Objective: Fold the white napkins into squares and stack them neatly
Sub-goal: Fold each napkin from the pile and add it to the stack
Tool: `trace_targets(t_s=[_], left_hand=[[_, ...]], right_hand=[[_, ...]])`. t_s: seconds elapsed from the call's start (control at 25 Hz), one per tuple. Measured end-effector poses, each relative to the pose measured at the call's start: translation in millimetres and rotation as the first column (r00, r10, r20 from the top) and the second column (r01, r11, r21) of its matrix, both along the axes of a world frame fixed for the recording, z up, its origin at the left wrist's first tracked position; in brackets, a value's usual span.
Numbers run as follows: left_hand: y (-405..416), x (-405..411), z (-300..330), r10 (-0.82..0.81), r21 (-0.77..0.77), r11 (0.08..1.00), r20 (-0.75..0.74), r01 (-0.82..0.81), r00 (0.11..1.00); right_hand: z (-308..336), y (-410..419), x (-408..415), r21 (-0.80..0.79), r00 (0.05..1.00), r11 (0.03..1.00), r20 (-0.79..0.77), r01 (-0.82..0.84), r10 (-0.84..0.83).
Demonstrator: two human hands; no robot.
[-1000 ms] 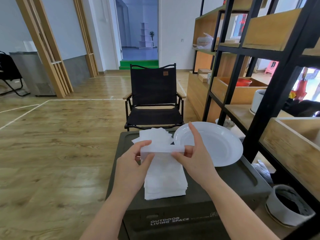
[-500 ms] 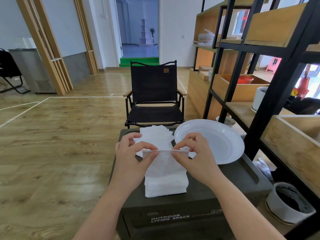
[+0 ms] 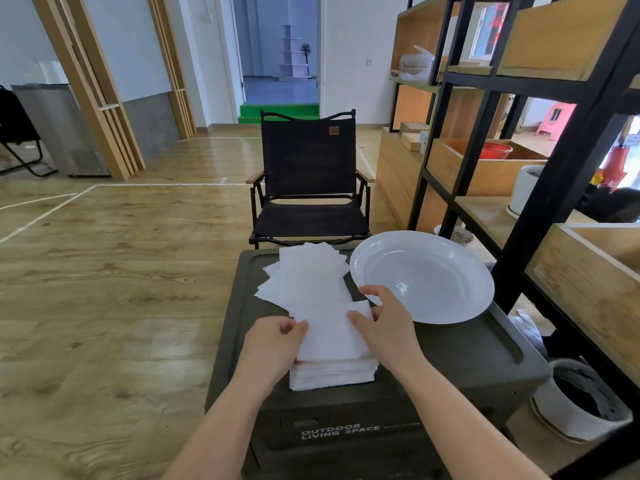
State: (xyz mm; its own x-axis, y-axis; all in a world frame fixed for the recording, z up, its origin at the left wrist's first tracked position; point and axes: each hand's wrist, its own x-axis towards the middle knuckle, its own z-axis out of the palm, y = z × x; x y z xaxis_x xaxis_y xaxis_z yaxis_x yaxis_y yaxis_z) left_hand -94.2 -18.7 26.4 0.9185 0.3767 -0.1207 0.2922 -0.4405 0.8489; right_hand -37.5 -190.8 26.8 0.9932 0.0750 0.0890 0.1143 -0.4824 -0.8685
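A folded white napkin [image 3: 329,332] lies on top of the near stack of folded napkins [image 3: 332,374] on the dark green box. My left hand [image 3: 273,344] pinches the napkin's left edge. My right hand [image 3: 384,323] pinches its right edge, the thumb on top. Behind them a looser pile of unfolded napkins [image 3: 304,275] is fanned out at the far side of the lid.
A large white plate [image 3: 426,275] sits on the dark green box [image 3: 467,351] just right of my right hand. A black folding chair [image 3: 308,181] stands behind the box. A black-framed wooden shelf [image 3: 540,188] and a white pot [image 3: 581,403] crowd the right side.
The napkin held up between both hands has come down flat onto the near stack. Both hands have dropped with it and still hold its side edges.
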Motion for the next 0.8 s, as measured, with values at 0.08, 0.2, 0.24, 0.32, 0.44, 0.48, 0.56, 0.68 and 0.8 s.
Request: trace_targets(t_s=[0.08,0.2,0.24,0.32,0.44,0.48,0.56,0.68,0.8], left_hand=[[-0.8,-2.1,-8.4,0.028,0.068,0.997,-0.009,-0.027,1.000],[-0.5,-2.9,-13.3,0.068,0.111,0.991,0.004,-0.068,0.998],[0.1,-2.9,-14.1,0.075,0.129,0.989,0.005,-0.075,0.997],[1.2,-4.2,-15.1,0.075,0.208,0.976,-0.006,-0.072,0.997],[2.8,-7.8,-17.5,0.084,0.367,0.927,-0.017,-0.072,0.996],[4.8,-6.4,-17.3,0.085,0.399,0.914,0.001,-0.079,0.996],[15.4,6.8,-11.0,0.070,0.439,0.893,0.074,-0.095,0.995],[37.8,45.8,0.9,-0.066,0.507,0.862,0.135,-0.012,0.989],[50.7,83.7,-0.7,-0.086,0.495,0.866,0.003,0.073,0.996]], right_hand=[[-5.5,-0.5,1.3,-0.086,1.000,0.996,0.024,0.013,-0.011],[-9.6,-1.1,1.7,-0.138,0.998,0.990,0.058,0.030,-0.022],[-10.8,-1.0,1.0,-0.151,0.997,0.988,0.070,0.036,-0.026],[-14.1,-1.0,-1.4,-0.192,0.995,0.980,0.099,0.046,-0.027],[-21.5,-1.9,-6.4,-0.253,0.992,0.966,0.122,0.048,-0.018],[-23.5,-2.1,-8.1,-0.259,0.993,0.965,0.120,0.044,-0.013],[-24.8,-1.6,-9.5,-0.272,0.991,0.961,0.131,0.043,-0.008],[-22.7,-1.6,-8.4,-0.301,0.984,0.952,0.176,0.049,0.005],[-22.1,-3.2,-8.5,-0.312,0.982,0.949,0.188,0.033,0.028]])
